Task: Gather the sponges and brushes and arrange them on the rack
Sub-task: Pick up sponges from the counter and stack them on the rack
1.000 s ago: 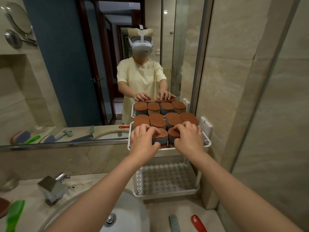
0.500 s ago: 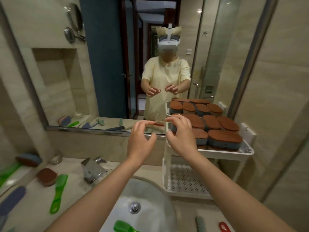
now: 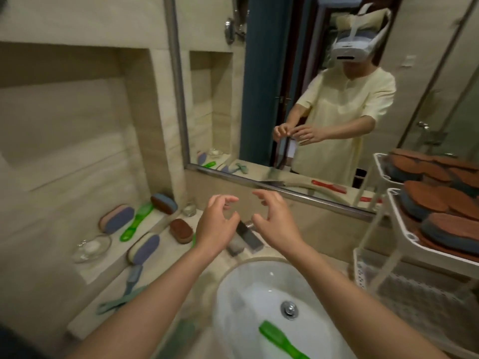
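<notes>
My left hand and my right hand hover side by side above the tap, fingers loosely curled, holding nothing. At the right stands the white rack, its top shelf packed with several brown-and-blue sponges. Loose on the ledge to the left lie a brown sponge, a brown-and-blue sponge, two purple sponges, a green brush and a teal brush. Another green brush lies in the sink.
The white sink is just below my hands. A glass dish and a small glass cup sit on the ledge. The mirror runs along the back wall. The rack's lower perforated shelf holds nothing I can see.
My view has swung left, away from the rack and toward the ledge. Both hands left the sponges on the top shelf and now hang over the tap, holding nothing.
</notes>
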